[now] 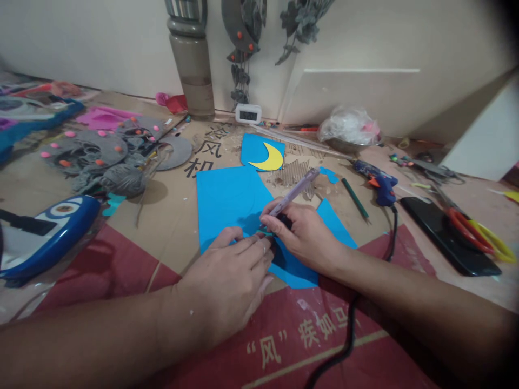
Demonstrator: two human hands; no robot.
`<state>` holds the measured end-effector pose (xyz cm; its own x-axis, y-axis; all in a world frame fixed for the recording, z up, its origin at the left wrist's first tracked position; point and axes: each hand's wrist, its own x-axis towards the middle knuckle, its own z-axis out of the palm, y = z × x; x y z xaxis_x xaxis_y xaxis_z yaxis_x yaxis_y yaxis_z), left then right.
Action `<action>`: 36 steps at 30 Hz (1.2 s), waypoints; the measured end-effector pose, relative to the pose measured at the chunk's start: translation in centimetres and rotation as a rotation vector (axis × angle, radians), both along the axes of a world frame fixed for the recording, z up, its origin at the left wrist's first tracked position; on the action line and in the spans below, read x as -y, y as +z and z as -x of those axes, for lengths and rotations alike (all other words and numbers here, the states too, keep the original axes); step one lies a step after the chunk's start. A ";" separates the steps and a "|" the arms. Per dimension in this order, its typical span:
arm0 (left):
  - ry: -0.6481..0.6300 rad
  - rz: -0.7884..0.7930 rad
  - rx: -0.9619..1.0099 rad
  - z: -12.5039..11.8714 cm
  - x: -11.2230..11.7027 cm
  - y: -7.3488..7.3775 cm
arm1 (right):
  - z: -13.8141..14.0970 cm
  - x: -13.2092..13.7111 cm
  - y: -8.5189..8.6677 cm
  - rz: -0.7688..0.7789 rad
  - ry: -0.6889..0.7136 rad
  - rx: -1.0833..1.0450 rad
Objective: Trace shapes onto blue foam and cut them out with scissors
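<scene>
In my right hand (300, 229) is a light purple pen (298, 189), its tip pointing down at a blue sheet (227, 197). The tip itself is hidden behind my fingers. My left hand (239, 262) lies with fingers stretched out on the same sheet, fingertips close to the pen hand. A small teal edge (264, 232) shows beside those fingertips; most of it is covered. Beyond the sheet, a yellow crescent (271, 159) rests on a smaller blue piece (249, 143).
To the right are a green pencil (355, 199), a blue glue gun (379, 181) with a black cord, a phone (446, 232) and scissors (478, 232). Grey felt pieces (89, 148) lie left. Behind stand a bottle (192, 70) and a small clock (248, 114).
</scene>
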<state>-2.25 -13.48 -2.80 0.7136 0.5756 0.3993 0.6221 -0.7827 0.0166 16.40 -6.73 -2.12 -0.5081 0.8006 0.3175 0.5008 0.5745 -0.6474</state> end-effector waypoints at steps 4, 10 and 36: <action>0.004 0.005 -0.001 0.0 0.0 0.0 | 0.0 0.0 -0.1 0.003 0.009 -0.013; -0.002 0.014 -0.004 -0.1 0.1 0.1 | 0.1 0.0 -0.1 0.012 0.032 -0.026; 0.008 0.021 -0.046 0.2 -0.1 0.4 | -2.0 1.4 -0.4 0.045 -0.004 -0.212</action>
<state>-2.44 -13.42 -2.38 0.7260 0.5896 0.3539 0.6292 -0.7772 0.0041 18.38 -8.11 -2.54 -0.4306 0.8184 0.3804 0.3531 0.5407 -0.7635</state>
